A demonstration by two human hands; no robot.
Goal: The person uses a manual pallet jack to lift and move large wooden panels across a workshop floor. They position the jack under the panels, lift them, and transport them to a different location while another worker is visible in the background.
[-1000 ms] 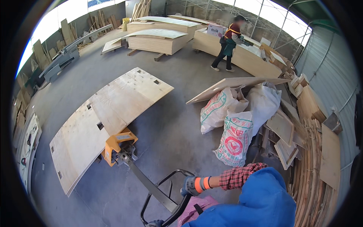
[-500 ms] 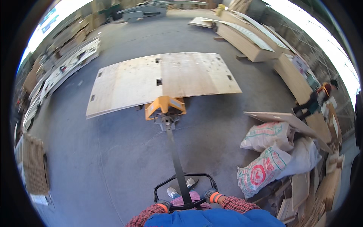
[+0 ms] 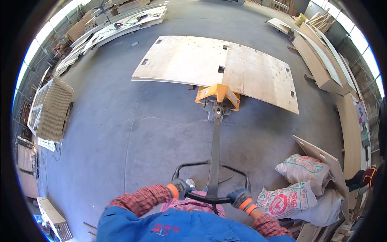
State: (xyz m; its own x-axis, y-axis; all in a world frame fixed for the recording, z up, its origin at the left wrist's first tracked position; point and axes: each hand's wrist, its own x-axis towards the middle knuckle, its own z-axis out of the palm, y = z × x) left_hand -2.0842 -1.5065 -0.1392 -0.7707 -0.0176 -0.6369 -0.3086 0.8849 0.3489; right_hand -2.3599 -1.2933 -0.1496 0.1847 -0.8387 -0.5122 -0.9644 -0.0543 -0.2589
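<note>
Grey concrete floor (image 3: 121, 133) is filling a big workshop, with wood lying all around the edges. Both hands are wearing gloves with orange cuffs, and both are gripping the black loop handle (image 3: 209, 181) of a pallet jack. The left hand (image 3: 180, 188) is curling its fingers tight around the left side of the handle. The right hand (image 3: 240, 197) is wrapping its fingers closed around the right side. A long grey bar (image 3: 215, 149) is running from the handle up to the yellow jack body (image 3: 218, 94).

The jack is sitting under the near edge of a big stack of boards (image 3: 213, 66). The boards are lying flat and spreading wide to both sides, with small square holes cut in them.

Red checked sleeves and a blue top are showing at the bottom. A shoe (image 3: 190, 184) is peeking out just by the left hand.

Near the right hand, two full sacks (image 3: 300, 181) are leaning on each other, with a loose board (image 3: 322, 159) resting behind them. More wood piles (image 3: 322, 56) are lying far off on the right. Slatted panels (image 3: 52, 109) are stacking up on the left.
</note>
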